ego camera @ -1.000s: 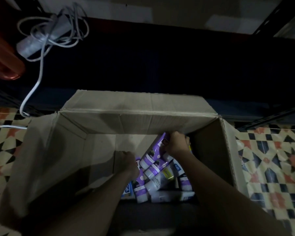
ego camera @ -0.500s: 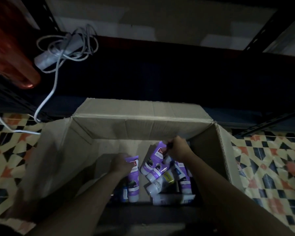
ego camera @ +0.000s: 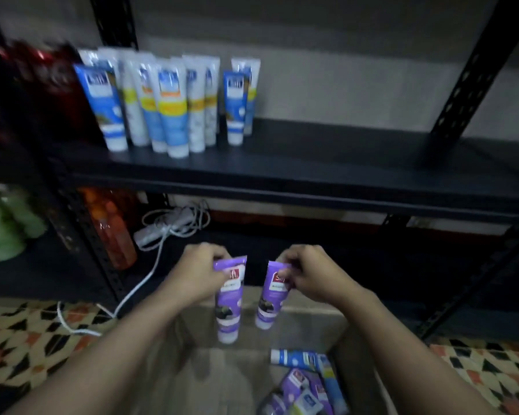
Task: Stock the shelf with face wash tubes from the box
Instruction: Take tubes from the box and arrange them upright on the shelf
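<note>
My left hand [ego camera: 197, 275] pinches the crimped top of a purple face wash tube [ego camera: 229, 307], which hangs cap down. A second purple tube [ego camera: 271, 298] hangs the same way from my right hand [ego camera: 307, 275]. Both tubes are above the open cardboard box [ego camera: 357, 351], below the front edge of the dark shelf [ego camera: 327, 157]. More tubes [ego camera: 303, 384], purple and blue, lie loose at the box's bottom right. A group of blue and white tubes [ego camera: 168, 100] stands upright at the shelf's left.
Red packs [ego camera: 39, 94] fill the shelf's far left; its right half is bare. On the lower level lie a white power strip with coiled cable [ego camera: 168, 227], an orange bottle [ego camera: 111, 232] and green items [ego camera: 3, 229]. Black perforated uprights [ego camera: 465, 76] frame the rack. Patterned floor tiles [ego camera: 27, 339] surround the box.
Both hands have risen out of the box, each lifting a purple tube. The view has tilted up, bringing the stocked shelf into sight.
</note>
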